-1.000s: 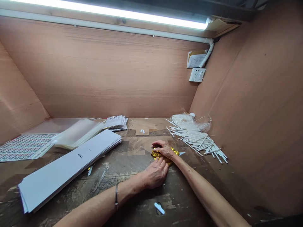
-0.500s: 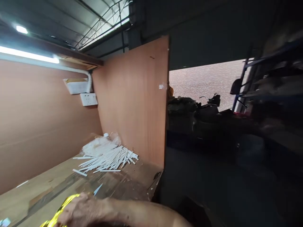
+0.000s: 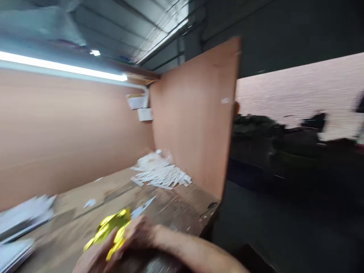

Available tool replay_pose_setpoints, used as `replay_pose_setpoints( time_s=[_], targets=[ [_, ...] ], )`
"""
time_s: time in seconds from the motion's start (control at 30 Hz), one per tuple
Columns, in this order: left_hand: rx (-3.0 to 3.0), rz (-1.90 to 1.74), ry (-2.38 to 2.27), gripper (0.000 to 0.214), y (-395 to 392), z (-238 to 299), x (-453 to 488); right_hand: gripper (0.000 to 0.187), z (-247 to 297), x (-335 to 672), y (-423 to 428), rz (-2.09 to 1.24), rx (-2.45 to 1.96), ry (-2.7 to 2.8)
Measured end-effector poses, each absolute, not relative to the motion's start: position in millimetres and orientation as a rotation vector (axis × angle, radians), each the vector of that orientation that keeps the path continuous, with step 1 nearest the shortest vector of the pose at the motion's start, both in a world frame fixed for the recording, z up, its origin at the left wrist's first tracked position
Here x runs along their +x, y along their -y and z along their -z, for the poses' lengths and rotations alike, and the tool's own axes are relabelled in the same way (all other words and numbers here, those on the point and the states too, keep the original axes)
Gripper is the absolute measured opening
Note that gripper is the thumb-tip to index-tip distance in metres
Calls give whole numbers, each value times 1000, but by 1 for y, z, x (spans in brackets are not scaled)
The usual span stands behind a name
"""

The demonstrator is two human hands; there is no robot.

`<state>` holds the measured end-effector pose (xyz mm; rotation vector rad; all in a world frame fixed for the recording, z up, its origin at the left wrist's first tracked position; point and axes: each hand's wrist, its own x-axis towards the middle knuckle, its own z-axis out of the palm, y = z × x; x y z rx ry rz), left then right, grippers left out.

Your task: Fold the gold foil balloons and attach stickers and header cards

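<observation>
The picture is smeared by motion. A crumpled gold foil piece [image 3: 109,229] is low in the view, just above the worn wooden bench [image 3: 176,206]. My right hand [image 3: 139,235] reaches in from the lower right and is closed against the foil's right end. My left hand [image 3: 91,259] is a blur below the foil's left end, with its fingers not readable. A small white sliver [image 3: 142,208] lies on the bench just beyond the foil.
A pile of white sticks [image 3: 160,172] lies in the far right corner against the plywood side wall [image 3: 196,121]. Stacks of white sheets [image 3: 22,216] are at the left. A wall socket [image 3: 145,113] hangs under the tube light. Beyond the bench edge [image 3: 212,212] is a dark room.
The view swung right from the bench toward the dark room, then partly back left. The gold foil and both hands are in view again, still together.
</observation>
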<state>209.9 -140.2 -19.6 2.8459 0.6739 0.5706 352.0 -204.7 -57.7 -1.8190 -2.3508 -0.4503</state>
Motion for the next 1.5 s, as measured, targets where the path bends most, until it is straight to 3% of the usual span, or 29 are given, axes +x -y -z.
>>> replay_pose_setpoints(
  time_s=[0.17, 0.3, 0.5, 0.63, 0.87, 1.0, 1.1, 1.27, 1.5],
  targets=[
    [2736, -321, -119, 38, 104, 19, 170, 19, 77, 370, 195, 369, -1515, 2312],
    [2652, -239, 71, 60, 84, 43, 155, 27, 83, 376, 186, 355, -1388, 2309],
    [2602, -291, 21, 54, 87, 61, 152, 27, 72, 363, 200, 397, -1464, 2335],
    [2502, -264, -45, 47, 78, 58, 150, 26, 75, 364, 199, 122, -1481, 2250],
    [2209, -297, -246, 58, 63, 67, 147, 23, 83, 366, 189, -378, -1708, 1613],
    [2099, -509, -440, 39, 65, 79, 155, 30, 84, 363, 179, -568, -1750, 1406],
    [2072, -655, -629, 24, 73, 81, 163, 31, 82, 358, 173, -496, -1848, 1381],
    [2145, -804, -1025, 19, 89, 73, 176, 29, 74, 343, 170, -156, -2108, 1441],
    [2424, -429, -1339, 21, 90, 63, 195, 22, 72, 329, 158, 167, -2382, 1621]
  ],
)
